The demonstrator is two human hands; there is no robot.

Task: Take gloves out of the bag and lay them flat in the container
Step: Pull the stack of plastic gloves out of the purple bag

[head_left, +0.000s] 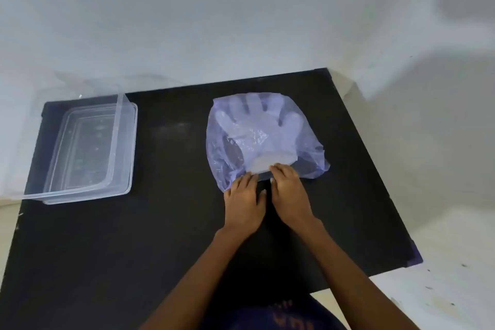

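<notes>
Fingers (278, 171) of the right hand (290, 195) are resting on the near edge of the bag (308, 147), curled loosely together at the white cuff of the gloves (257, 128); whether they are actually pinching the film or the cuff cannot be told. The left hand (243, 205) is lying just beside it, palm down, its fingers extended and close together, their tips touching the bag's mouth — no clamped grip is showing there either. The two hands are sitting nearly side by side, thumbs almost meeting.

The bag — thin, translucent and violet-tinted — is lying flat on the dark surface (174, 222), right of centre, with its opening facing the person. The gloves are lying inside it as a pale stack, fingers spread and pointing away from the person, the cuff at the bag's mouth.

The container (126, 158), a clear rectangular plastic tub, is standing well apart on the left of the surface. A pale wall (241, 21) is rising behind the surface.
</notes>
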